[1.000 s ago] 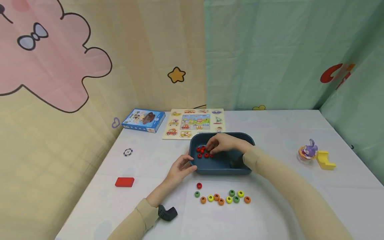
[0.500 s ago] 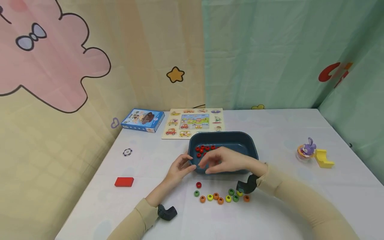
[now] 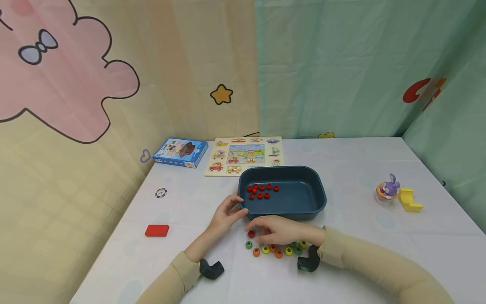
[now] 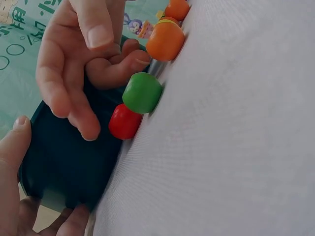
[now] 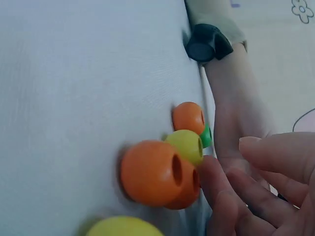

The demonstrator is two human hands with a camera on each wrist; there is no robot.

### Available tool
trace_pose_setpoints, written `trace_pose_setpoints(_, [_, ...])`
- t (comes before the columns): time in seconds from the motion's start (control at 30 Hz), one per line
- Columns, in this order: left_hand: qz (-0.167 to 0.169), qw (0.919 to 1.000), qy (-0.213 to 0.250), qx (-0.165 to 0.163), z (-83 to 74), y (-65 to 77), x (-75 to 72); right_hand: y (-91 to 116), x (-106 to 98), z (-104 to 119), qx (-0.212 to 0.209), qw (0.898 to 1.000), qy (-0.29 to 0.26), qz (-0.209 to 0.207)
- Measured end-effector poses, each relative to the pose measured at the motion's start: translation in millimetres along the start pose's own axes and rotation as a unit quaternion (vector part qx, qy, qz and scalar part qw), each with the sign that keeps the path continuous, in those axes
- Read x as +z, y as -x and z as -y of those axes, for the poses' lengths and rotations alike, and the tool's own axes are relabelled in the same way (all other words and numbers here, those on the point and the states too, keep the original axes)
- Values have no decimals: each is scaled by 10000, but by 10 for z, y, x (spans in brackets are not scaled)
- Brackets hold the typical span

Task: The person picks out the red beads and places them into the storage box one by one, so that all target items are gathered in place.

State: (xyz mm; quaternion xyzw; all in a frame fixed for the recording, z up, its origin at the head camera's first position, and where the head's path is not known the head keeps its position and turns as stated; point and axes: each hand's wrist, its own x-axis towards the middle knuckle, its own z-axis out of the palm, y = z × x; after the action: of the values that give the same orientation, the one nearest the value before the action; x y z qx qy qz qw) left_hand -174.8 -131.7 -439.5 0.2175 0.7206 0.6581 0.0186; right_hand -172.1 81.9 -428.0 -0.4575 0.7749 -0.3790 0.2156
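Observation:
My left hand (image 3: 226, 213) grips the left end of a dark blue tray (image 3: 303, 211), thumb and fingers at its rim. Several red beads (image 3: 267, 195) lie in the tray's left half. My right hand (image 3: 279, 230) is in front of the tray with fingers parted, holding nothing, its fingertips close over a single red bead (image 3: 251, 234) on the table. In the left wrist view that red bead (image 4: 124, 122) sits beside a green bead (image 4: 142, 92). Several orange (image 3: 256, 252), yellow and green beads form a loose row, partly hidden under my right hand.
Behind the tray lie a wooden picture puzzle (image 3: 224, 156) and a blue box (image 3: 180, 152). At left are a poker chip (image 3: 161, 193) and a red block (image 3: 157, 230). A purple rabbit toy (image 3: 389, 188) and a yellow piece (image 3: 409, 201) stand at right.
My right hand has left the inside of the tray and moved toward me, down to the beads on the table. The red beads inside now show fully. My left hand has stayed put.

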Motion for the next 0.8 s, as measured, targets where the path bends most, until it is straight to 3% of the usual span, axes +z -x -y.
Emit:
trace_pose_setpoints(0.17, [-22,10000,-7,-54,10,2,-1,-23,35,-51,108,9997,-197,-62])
trace_pose_setpoints(0.57, [-19,9999,-70,-84,5,-1,-4,-43,86,-137,238,9994,89,-222])
trace_pose_setpoints(0.8, [16,10000,-88,-33,17,3,-10,45,34,29,117,9969,526,-580])
